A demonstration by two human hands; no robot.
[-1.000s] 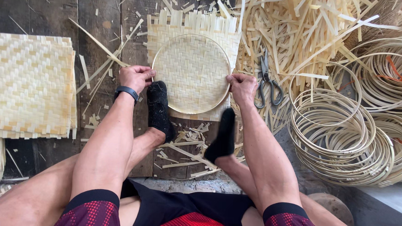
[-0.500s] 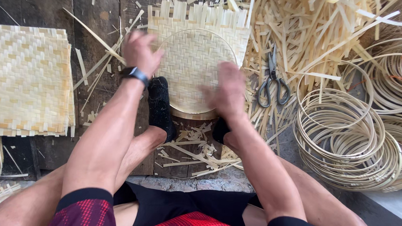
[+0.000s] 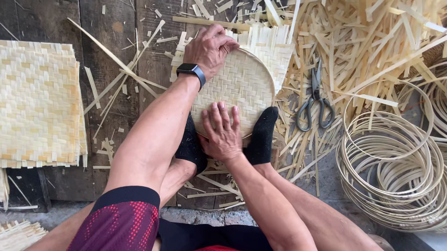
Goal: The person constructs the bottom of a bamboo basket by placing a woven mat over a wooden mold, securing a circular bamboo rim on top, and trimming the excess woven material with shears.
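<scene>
While both hands (image 3: 222, 133) press the woven tray (image 3: 240, 91), scissors (image 3: 315, 99) lie beside.

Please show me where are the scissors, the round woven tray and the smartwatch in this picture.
scissors (image 3: 315, 102): head view, on the pivot where the blades meet the handles.
round woven tray (image 3: 245, 84): head view, on the bare woven middle.
smartwatch (image 3: 188, 68): head view, on the dark screen, at the left wrist.

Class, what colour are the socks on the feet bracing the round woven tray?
Black socks, clearest in the head view.
</scene>
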